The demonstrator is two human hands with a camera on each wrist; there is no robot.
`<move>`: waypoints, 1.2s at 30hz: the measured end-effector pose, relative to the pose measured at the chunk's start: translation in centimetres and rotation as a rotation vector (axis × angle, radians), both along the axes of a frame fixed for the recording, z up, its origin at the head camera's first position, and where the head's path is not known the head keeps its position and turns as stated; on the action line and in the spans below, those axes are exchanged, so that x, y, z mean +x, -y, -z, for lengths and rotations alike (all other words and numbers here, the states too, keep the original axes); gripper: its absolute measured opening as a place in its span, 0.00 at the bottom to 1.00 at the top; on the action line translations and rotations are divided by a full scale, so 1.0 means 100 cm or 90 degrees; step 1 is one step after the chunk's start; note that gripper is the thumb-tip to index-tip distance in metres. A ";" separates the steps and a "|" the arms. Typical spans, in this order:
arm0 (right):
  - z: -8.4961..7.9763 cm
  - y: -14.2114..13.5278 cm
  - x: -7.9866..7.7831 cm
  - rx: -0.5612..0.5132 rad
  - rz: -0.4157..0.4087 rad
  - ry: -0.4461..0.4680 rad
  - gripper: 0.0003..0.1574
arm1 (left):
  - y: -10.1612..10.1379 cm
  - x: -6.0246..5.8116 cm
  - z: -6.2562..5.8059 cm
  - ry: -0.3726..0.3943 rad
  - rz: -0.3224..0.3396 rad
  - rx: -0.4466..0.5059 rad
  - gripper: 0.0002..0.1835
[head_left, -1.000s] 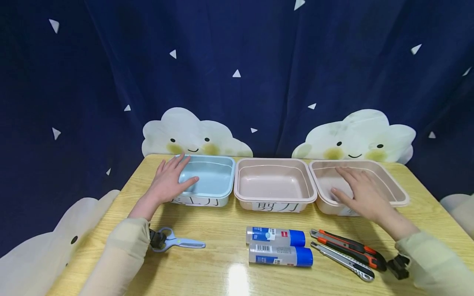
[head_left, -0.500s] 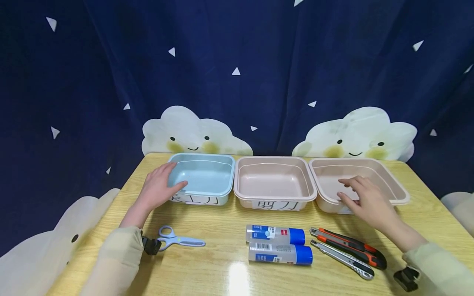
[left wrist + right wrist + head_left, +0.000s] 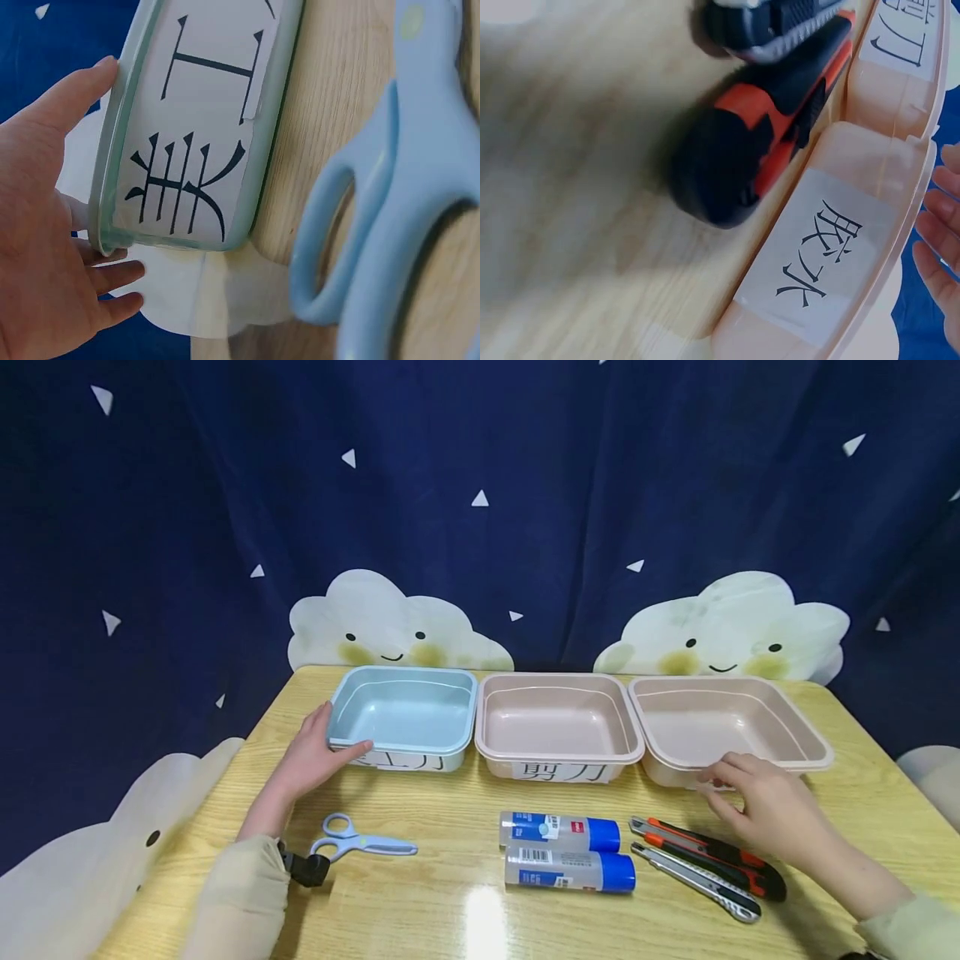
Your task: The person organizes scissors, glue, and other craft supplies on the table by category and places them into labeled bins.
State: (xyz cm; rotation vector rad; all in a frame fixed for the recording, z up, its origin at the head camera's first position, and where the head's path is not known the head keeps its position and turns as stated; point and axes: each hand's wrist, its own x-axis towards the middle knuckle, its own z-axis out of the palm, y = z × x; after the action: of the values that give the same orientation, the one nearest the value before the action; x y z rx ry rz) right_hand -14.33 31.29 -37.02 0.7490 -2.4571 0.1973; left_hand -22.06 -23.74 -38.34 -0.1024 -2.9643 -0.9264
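Note:
My left hand [image 3: 309, 762] is at the near left corner of a light blue plastic bin [image 3: 408, 747], thumb along the front rim, other fingers at its side. In the left wrist view, the fingers [image 3: 116, 277] look relaxed around the bin's corner. My right hand [image 3: 776, 806] hovers at the front edge of the right pink bin [image 3: 806, 758], fingers loosely bent, nothing held. Below it lie an orange-and-black utility knife [image 3: 765, 878] and a silver utility knife [image 3: 701, 881]. Light blue scissors [image 3: 375, 844] lie beside my left wrist.
A middle pink bin [image 3: 558, 762] stands between the other two in a row. Each bin has a paper label with Chinese characters. Two glue sticks [image 3: 558, 868] with blue caps lie at the table's centre. A navy curtain [image 3: 480, 527] hangs behind the wooden table [image 3: 420, 910].
My left hand has drawn back from over the blue bin to its near left corner. My right hand has moved from over the right bin toward me, its fingers now more bent.

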 end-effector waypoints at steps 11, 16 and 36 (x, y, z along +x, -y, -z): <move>0.013 -0.006 0.019 0.061 -0.017 0.251 0.17 | -0.001 0.005 0.013 0.004 -0.052 0.082 0.62; 0.023 -0.009 0.018 0.082 -0.034 0.310 0.22 | 0.000 0.005 0.015 -0.008 -0.061 0.099 0.61; 0.029 -0.013 0.009 0.137 -0.034 0.413 0.27 | -0.004 0.005 0.021 -0.016 -0.079 0.133 0.61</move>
State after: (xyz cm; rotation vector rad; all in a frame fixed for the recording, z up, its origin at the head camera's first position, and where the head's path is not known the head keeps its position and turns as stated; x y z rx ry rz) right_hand -13.42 32.55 -39.89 0.9574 -3.1099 0.2256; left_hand -21.55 -23.31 -40.40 0.0746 -2.7930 -1.1982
